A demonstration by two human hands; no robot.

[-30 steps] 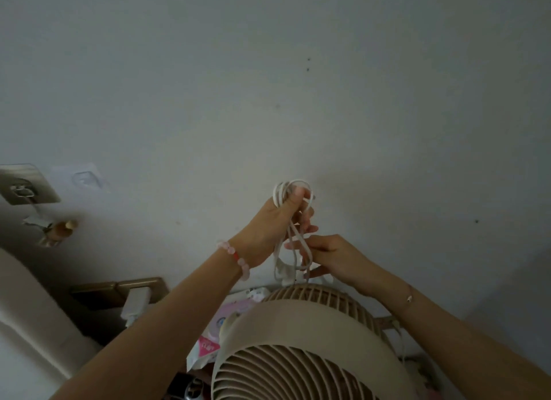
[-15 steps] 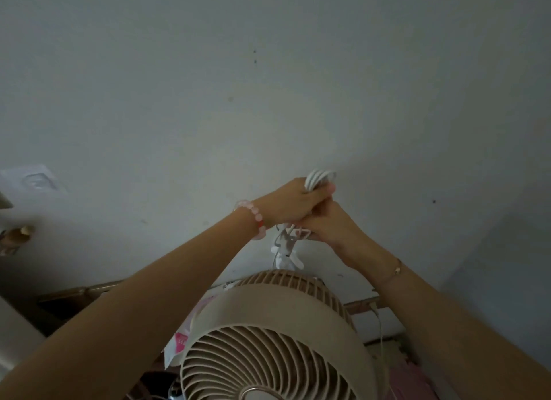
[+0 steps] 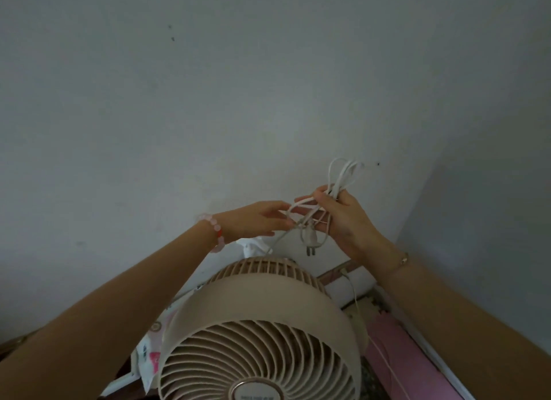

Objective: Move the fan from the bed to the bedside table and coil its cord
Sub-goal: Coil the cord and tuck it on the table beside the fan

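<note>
A beige round fan [image 3: 262,319] stands at the bottom middle with its grille facing me. Its white cord [image 3: 343,173] is gathered into loops above and behind it. My right hand [image 3: 348,220] grips the bundle of loops, and the loop ends stick up past the fingers. The plug [image 3: 310,244] hangs below this hand. My left hand [image 3: 256,220], with a pink bead bracelet on the wrist, pinches a strand of the cord that runs down toward the fan's back. What the fan stands on is hidden.
A plain grey wall [image 3: 238,101] fills the view behind the hands, meeting a second wall at the right. A pink surface [image 3: 396,355] with a thin cable lies to the fan's right. Printed packets [image 3: 149,358] and a white tissue [image 3: 250,244] sit beside and behind the fan.
The cord bundle has passed from my left hand to my right hand and shifted right. My hands have come apart, and the plug now dangles free. The view has turned right.
</note>
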